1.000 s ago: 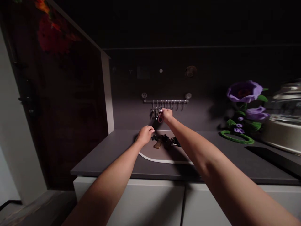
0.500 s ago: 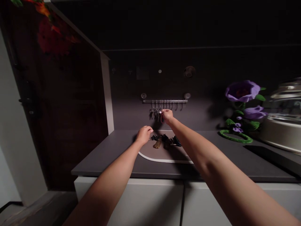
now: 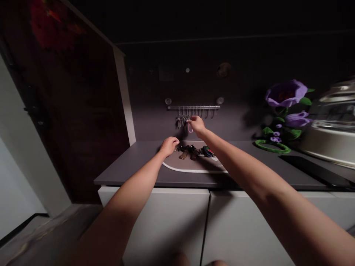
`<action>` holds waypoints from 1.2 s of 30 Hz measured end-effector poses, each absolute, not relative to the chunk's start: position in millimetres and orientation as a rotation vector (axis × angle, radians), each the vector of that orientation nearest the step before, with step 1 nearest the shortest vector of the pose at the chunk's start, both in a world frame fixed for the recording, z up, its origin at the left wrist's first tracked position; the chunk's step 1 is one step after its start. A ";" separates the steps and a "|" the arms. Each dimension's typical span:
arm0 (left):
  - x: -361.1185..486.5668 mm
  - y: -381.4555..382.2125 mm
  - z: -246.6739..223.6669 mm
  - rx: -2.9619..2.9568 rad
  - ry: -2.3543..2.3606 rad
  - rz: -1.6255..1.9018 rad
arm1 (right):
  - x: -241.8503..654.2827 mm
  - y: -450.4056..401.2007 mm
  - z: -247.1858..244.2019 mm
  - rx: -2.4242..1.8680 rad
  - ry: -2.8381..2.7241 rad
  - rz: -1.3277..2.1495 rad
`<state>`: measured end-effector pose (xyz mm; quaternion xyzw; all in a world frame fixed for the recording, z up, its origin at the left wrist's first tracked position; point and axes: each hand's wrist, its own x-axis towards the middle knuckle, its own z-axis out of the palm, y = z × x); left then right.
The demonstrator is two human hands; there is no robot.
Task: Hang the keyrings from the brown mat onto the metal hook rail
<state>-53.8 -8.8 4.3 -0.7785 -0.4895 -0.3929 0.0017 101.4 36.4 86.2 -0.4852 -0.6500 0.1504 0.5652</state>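
Note:
A clear rail (image 3: 194, 107) with several hooks is fixed to the dark back wall, and small keys (image 3: 179, 122) hang near its left end. My right hand (image 3: 197, 125) is at the rail's hooks, fingers pinched around something with a pink loop (image 3: 190, 128) hanging below them. Lower and to the left, my left hand (image 3: 168, 146) hovers at the edge of a brown mat (image 3: 177, 166) with a white rim, its fingers curled together; what they hold, if anything, is too small to make out. Several dark key bunches and a brown key fob (image 3: 183, 155) lie on the mat.
Purple felt flowers (image 3: 287, 94) with a green ring base stand on the counter (image 3: 124, 162) at the right. Beside them are a cream appliance with a clear dome (image 3: 332, 136) and a flat black object (image 3: 313, 170). A dark door (image 3: 74, 111) is at the left.
The view has tilted down, so everything sits higher in the picture. My right hand stays by the hooks, and the pink loop below it shows more clearly. My left hand remains beside the mat.

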 end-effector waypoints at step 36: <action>-54.7 -4.8 1.9 -2.558 -1.603 -1.340 | 108.2 3.5 12.3 -1.208 -2.292 0.149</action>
